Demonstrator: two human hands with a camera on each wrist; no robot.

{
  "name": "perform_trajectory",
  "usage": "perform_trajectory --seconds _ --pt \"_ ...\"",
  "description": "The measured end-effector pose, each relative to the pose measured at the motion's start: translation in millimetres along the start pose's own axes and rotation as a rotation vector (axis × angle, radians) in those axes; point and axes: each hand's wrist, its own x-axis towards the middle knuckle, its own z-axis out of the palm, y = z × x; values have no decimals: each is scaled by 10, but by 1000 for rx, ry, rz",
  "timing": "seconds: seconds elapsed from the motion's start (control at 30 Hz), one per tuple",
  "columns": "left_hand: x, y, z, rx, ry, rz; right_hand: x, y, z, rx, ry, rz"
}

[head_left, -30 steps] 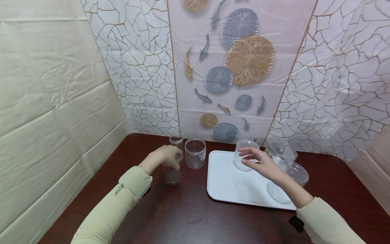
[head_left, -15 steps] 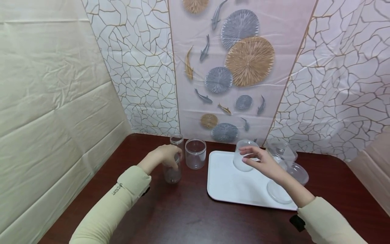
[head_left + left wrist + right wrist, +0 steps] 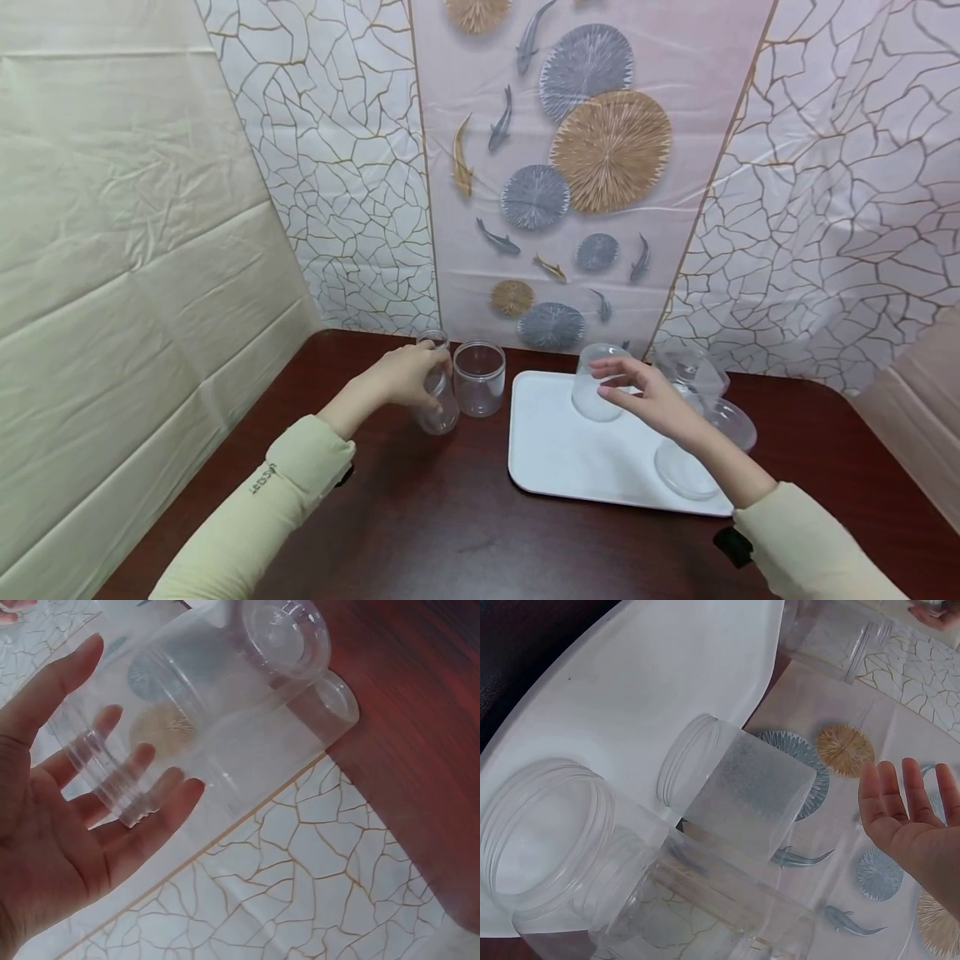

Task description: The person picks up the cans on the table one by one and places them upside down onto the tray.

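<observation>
My left hand (image 3: 408,375) holds a clear plastic jar (image 3: 441,417) near its top, fingers on one side and thumb on the other. In the left wrist view, the jar's ridged rim (image 3: 105,769) lies across the fingers and its round base (image 3: 289,637) points away from the palm. Another narrow clear jar (image 3: 432,336) is just behind it, partly hidden. To its right stands a wide clear jar (image 3: 480,385), upright. My right hand (image 3: 647,398) hovers over the white tray (image 3: 555,454), fingers loosely bent, near a frosted jar (image 3: 588,396) but apart from it.
At the tray's right side are more clear plastic jars, including a large one (image 3: 540,832) with its threaded mouth down and one (image 3: 686,371) behind it. The dark red tabletop (image 3: 465,517) runs in front. A patterned backdrop (image 3: 360,208) closes off the back.
My left hand has moved the clear jar a little away from me and to the right, towards the other upright jars. My right hand has stayed almost still.
</observation>
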Motion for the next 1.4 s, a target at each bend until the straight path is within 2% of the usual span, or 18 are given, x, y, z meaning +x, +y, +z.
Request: perform_trajectory --seconds 0.2,0.3,0.5,0.73,0.97,1.17,1.27,1.4 --pt "-46 71 -65 75 123 17 13 14 -1 5 -8 7" --pt "-78 117 -112 101 163 29 19 13 4 9 -10 10" --pt "-150 200 -218 130 211 48 28 24 16 7 -9 23" --pt "-240 304 -383 95 257 56 36 28 18 3 -3 26" --pt "-279 431 -486 10 342 119 33 7 2 6 14 33" --pt "-242 524 -457 -92 440 183 56 -10 11 13 23 46" --pt "-210 540 -416 -206 465 188 70 -40 29 46 47 50" --pt "-161 540 -365 -444 465 161 92 -89 62 109 110 56"
